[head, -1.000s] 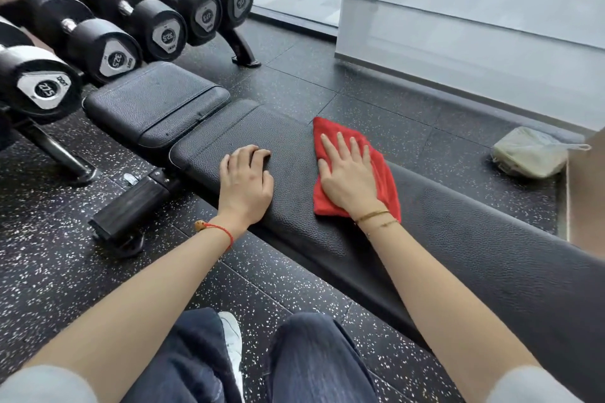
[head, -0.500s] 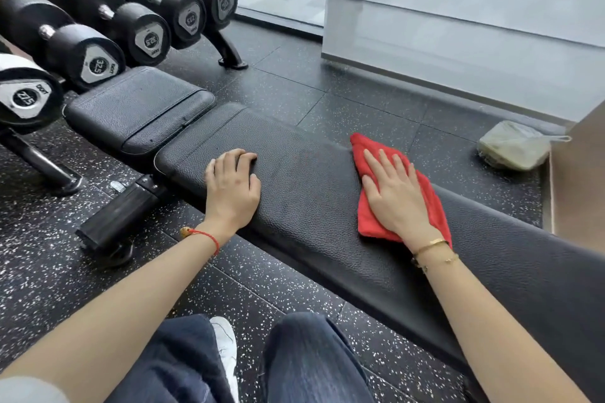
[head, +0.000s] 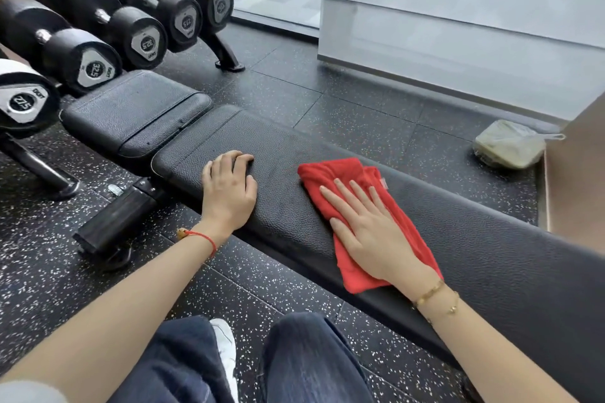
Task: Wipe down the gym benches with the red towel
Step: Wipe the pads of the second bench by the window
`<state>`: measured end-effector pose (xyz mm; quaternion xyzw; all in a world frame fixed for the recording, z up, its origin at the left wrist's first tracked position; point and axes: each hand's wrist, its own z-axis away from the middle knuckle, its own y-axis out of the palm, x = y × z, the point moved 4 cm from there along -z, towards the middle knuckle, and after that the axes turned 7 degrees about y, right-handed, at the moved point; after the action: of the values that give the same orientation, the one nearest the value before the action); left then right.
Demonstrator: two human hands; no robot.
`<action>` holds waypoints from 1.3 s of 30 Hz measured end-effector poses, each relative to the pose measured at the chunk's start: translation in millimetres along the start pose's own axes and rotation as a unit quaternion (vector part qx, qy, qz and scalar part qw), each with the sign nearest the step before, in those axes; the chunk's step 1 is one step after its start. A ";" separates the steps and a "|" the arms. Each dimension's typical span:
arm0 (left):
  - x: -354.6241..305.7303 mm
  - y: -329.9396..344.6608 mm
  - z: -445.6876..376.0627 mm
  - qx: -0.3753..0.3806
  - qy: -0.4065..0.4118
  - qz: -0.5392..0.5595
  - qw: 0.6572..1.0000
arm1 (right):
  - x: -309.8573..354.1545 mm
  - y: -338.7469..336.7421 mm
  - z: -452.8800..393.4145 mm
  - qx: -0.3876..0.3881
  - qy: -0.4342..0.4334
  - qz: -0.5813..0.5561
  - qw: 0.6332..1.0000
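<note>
Right-hand fingers [head: 352,195] lie straight and spread, pressing flat on the red towel [head: 330,173]; nothing is gripped, the right hand [head: 370,232] just pins the cloth to the long back pad [head: 491,239] of the bench. The towel lies folded under the palm, its long axis running across the pad's width, its bunched end poking out beyond the fingertips toward the far edge. The left hand [head: 229,193] is planted on the same surface, fingers curled over the pad's end, steadying, holding nothing. Bare pad lies between the hands, and much more stretches off to the right, so the right hand is placed to sweep either way. The seat pad [head: 131,108] by the dumbbell rack [head: 226,56] waits beyond the left hand.
</note>
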<state>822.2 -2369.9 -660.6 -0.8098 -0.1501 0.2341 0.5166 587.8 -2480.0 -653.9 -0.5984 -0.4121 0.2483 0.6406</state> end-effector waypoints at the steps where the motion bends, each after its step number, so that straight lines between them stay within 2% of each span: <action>1: -0.6 0.4 0.0 0.002 0.001 0.000 1.000 | -10.9 -2.3 -0.6 -0.005 0.020 0.002 1.000; 5: -1.0 1.6 -0.5 0.009 0.003 -0.009 1.000 | -40.4 -8.9 -38.1 -0.010 0.116 0.011 0.993; 7: -1.2 1.3 -0.8 0.006 0.000 -0.011 1.000 | -36.5 -8.9 -65.3 -0.009 0.135 0.022 0.991; 10: -3.9 -0.5 -0.5 0.004 -0.003 -0.017 1.000 | -0.1 -1.5 -88.6 0.002 0.096 0.025 0.995; 14: -3.2 -2.9 -1.7 0.004 -0.002 -0.017 1.000 | 53.2 12.1 -70.5 0.011 0.005 0.021 1.000; 18: -3.1 -2.8 -1.3 0.002 -0.001 -0.013 1.000 | 49.0 12.4 -28.7 0.008 -0.029 0.006 1.000; 23: -3.2 -2.1 -0.7 0.007 0.002 -0.004 1.000 | -2.4 -0.4 -8.5 -0.007 0.024 0.002 1.000; 26: -2.8 -1.3 -1.2 0.014 0.000 -0.012 1.000 | -28.5 -6.5 -40.7 -0.012 0.103 0.011 0.995; 29: -2.5 -1.2 -1.7 0.012 -0.006 -0.010 1.000 | -20.4 -5.4 -78.7 -0.021 0.149 0.021 0.988; 33: -3.7 -1.7 -1.4 0.020 -0.005 -0.002 1.000 | 21.9 5.9 -85.7 -0.008 0.102 0.014 0.995; 39: -8.7 -6.0 -2.2 0.036 0.029 0.027 0.999 | 36.8 7.2 -13.5 -0.013 0.045 0.003 0.999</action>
<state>816.0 -2373.3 -652.4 -0.8006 -0.1045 0.2301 0.5433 620.0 -2456.5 -651.7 -0.6185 -0.3840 0.2174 0.6502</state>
